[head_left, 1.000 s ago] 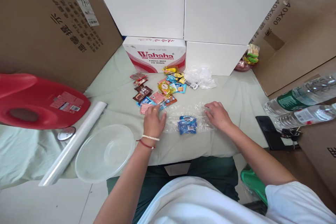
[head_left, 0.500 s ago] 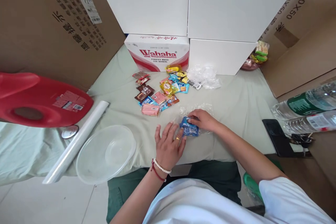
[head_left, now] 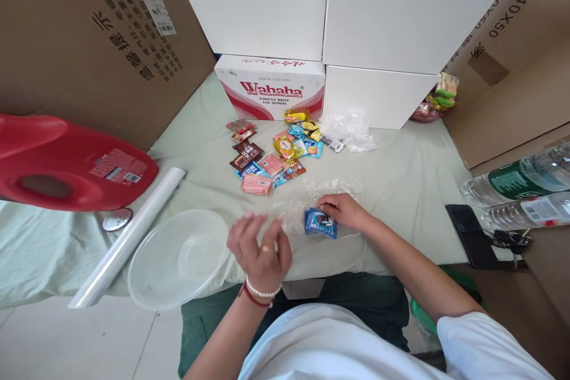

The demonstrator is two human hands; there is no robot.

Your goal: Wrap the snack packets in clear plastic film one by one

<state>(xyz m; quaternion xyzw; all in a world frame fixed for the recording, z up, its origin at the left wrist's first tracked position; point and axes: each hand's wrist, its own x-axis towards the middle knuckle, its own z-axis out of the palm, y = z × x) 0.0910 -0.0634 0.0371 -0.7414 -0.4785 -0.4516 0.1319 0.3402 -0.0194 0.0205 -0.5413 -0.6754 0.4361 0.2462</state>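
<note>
My right hand (head_left: 345, 212) has its fingertips closed on the upper edge of a small blue snack packet (head_left: 321, 224). A second blue edge shows at its left, so there may be more than one. Crumpled clear plastic wrap (head_left: 289, 217) lies under and around it on the cloth. My left hand (head_left: 260, 249), blurred, hovers between this wrap and a translucent plastic basin (head_left: 149, 249); its fingers are bent but apart, with nothing visible in them. Farther back is a loose pile of mixed snack packets, among them a pink one (head_left: 256, 184) and a brown one (head_left: 246, 155).
A white Wahaba-style water carton (head_left: 271, 92) stands behind the pile, beside white boxes (head_left: 374, 95). Crumpled clear bags (head_left: 351, 130) lie before them. At left are a red jug (head_left: 75, 172) and a plastic-film roll (head_left: 129, 237); at right, water bottles (head_left: 525, 181) and a phone (head_left: 474, 236).
My left hand has lifted off the wrap beside the blue packet and moved left toward the basin. My right hand stays at the packet, which has shifted slightly.
</note>
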